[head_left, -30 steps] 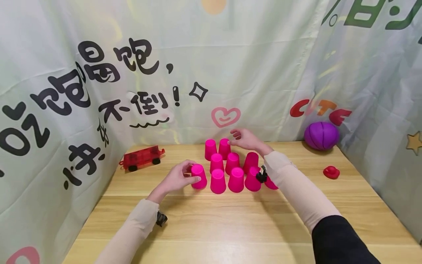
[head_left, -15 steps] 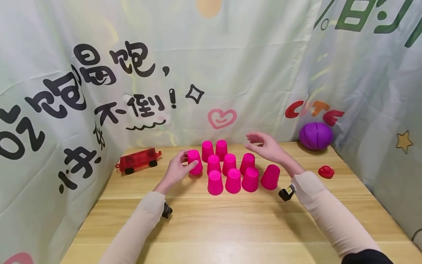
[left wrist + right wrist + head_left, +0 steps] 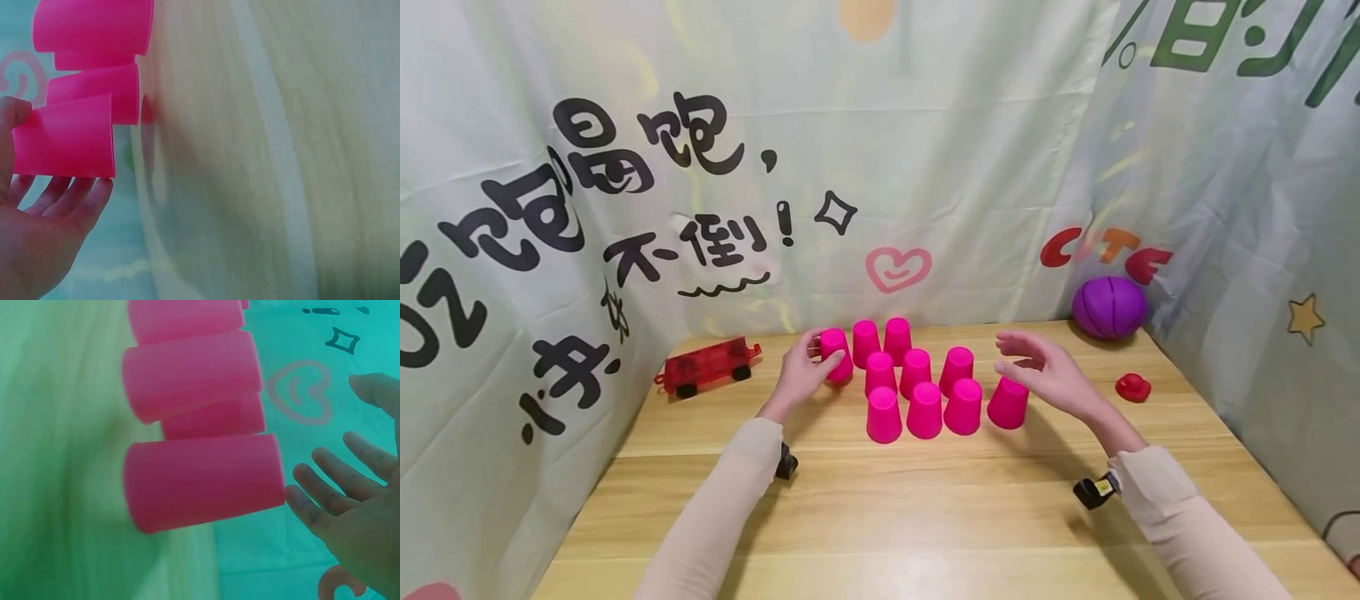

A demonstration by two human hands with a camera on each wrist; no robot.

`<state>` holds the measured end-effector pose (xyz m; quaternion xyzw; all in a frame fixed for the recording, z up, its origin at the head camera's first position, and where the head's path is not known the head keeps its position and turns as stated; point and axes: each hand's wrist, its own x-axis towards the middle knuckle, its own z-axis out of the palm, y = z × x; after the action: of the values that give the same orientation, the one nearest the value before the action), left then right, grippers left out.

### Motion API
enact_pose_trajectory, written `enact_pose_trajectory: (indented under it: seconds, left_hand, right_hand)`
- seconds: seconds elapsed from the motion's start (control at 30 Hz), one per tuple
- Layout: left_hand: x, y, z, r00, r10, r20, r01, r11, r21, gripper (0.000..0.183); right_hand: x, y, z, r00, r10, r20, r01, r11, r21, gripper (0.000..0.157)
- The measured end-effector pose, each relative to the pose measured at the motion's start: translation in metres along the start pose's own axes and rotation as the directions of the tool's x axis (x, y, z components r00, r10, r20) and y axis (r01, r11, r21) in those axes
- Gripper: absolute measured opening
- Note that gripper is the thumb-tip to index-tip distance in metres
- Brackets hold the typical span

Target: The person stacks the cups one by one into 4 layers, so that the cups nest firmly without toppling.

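Several pink cups (image 3: 924, 410) stand upside down in rows on the wooden table (image 3: 925, 508). My left hand (image 3: 805, 371) grips one pink cup (image 3: 835, 354) at the left end of the back row, thumb on one side and fingers on the other; in the left wrist view this held cup (image 3: 65, 137) sits in my left hand (image 3: 44, 219), its rim a little off the tabletop. My right hand (image 3: 1041, 371) hovers open, fingers spread, just above and behind the front-right cup (image 3: 1007, 402) without touching it. The right wrist view shows my right hand (image 3: 350, 512) beside that cup (image 3: 200, 481).
A red toy wagon (image 3: 703, 375) sits at the back left. A purple ball (image 3: 1109, 307) and a small red piece (image 3: 1132, 387) lie at the back right. Printed fabric walls (image 3: 512, 250) close in the table on three sides.
My left hand carried its cup from the front row's left end back to the left of the rear row. My right hand drew back from the rear cups to above the front-right cup.
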<state>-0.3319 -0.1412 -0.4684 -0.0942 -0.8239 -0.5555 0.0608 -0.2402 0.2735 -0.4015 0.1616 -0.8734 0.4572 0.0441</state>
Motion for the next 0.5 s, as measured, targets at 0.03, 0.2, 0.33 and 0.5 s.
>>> enact_pose_trajectory:
  seconds: [0.03, 0.2, 0.33, 0.5]
  left_hand:
    - [0.001, -0.002, 0.000, 1.000, -0.002, -0.005, 0.002, 1.000, 0.001, 0.055]
    - [0.004, -0.007, -0.004, 1.000, -0.005, -0.028, 0.006, 1.000, 0.014, 0.057]
    - [0.007, -0.008, -0.005, 0.999, 0.002, -0.032, -0.001, 1.000, 0.020, 0.058]
    - [0.011, -0.008, -0.005, 0.999, -0.015, -0.030, 0.016, 0.999, 0.035, 0.060]
  right_hand:
    - [-0.003, 0.002, 0.000, 1.000, -0.002, -0.002, 0.002, 1.000, -0.001, 0.054]
    - [-0.012, 0.010, 0.003, 1.000, 0.009, -0.004, -0.009, 1.000, -0.005, 0.056]
    - [-0.017, 0.015, 0.005, 0.999, 0.043, -0.004, -0.043, 0.999, -0.028, 0.060]
    - [-0.023, 0.021, 0.007, 0.998, 0.053, -0.016, -0.053, 0.998, -0.031, 0.063]
